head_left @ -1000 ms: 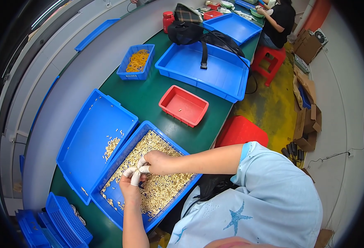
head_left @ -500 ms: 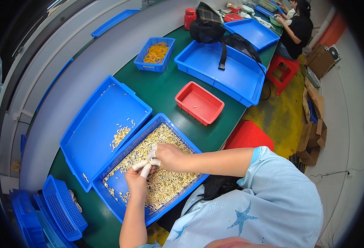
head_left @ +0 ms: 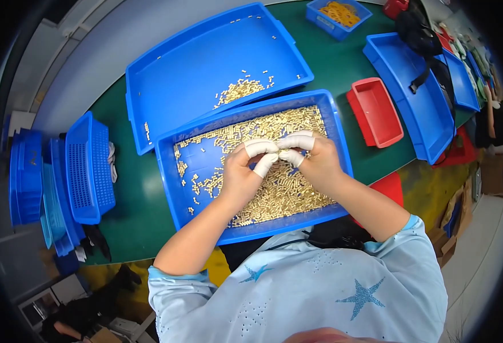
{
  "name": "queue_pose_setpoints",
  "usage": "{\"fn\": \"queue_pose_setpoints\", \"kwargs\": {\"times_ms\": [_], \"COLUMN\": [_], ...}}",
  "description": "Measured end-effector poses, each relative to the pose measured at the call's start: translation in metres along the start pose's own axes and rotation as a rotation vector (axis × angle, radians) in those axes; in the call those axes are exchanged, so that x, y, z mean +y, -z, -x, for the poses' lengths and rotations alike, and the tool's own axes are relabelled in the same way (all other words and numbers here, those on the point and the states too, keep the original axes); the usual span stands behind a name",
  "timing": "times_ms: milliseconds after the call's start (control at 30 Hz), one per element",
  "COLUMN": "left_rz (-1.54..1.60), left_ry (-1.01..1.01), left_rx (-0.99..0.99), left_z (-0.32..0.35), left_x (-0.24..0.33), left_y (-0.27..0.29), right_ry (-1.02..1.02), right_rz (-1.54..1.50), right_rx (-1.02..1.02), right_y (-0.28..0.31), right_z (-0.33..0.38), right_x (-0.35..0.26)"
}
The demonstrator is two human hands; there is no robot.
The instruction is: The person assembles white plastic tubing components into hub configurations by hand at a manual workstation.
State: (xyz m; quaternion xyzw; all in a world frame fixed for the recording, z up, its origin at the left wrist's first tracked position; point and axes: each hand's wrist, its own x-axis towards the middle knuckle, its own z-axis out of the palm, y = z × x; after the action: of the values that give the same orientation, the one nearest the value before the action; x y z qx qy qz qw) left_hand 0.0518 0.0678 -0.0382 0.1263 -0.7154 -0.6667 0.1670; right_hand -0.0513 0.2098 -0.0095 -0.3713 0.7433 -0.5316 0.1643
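Observation:
My left hand and my right hand meet over a blue tray. White coverings wrap the thumb and index fingertips of each hand. Both hands are closed in a pinch, fingertips pressed together; whatever sits between them is too small and hidden to make out. Beneath them, the tray holds a thick layer of small brass-coloured metal pieces, with part of its blue floor bare at the left. Behind stands a larger, shallow blue tray, where a small heap of similar pieces lies near its front edge.
To the right stands a red tray, then a long blue tray with a black strap and bag over it. A blue bin of yellow rubber bands is at the back. Blue baskets stand at the left. A red stool is by the table.
The view has swung, so the trays now appear lower and more level, with the red tray farther right. Both hands stay pinched together over the brass pieces; the right wrist has turned.

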Motion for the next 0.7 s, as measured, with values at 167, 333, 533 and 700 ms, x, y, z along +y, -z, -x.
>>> {"fn": "queue_pose_setpoints", "kwargs": {"times_ms": [167, 333, 533, 700], "left_rz": [-0.139, -0.230, -0.269, -0.309], "left_ry": [-0.115, -0.169, -0.197, -0.220], "left_rx": [-0.009, 0.028, 0.016, 0.022], "left_z": [0.0018, 0.0002, -0.0012, -0.0029], "left_x": [0.0041, 0.0039, 0.0039, 0.0016], "left_y": [0.0026, 0.0018, 0.0014, 0.0015], "right_ry": [0.080, 0.348, 0.388, 0.355], "right_rz": [-0.010, 0.177, 0.238, 0.268], "right_rx": [0.039, 0.107, 0.133, 0.125], "right_y": [-0.0030, -0.0013, -0.0005, 0.0012], "right_z": [-0.0002, -0.0037, -0.0054, -0.0053], "right_x": [0.0066, 0.0095, 0.0087, 0.0076]}}
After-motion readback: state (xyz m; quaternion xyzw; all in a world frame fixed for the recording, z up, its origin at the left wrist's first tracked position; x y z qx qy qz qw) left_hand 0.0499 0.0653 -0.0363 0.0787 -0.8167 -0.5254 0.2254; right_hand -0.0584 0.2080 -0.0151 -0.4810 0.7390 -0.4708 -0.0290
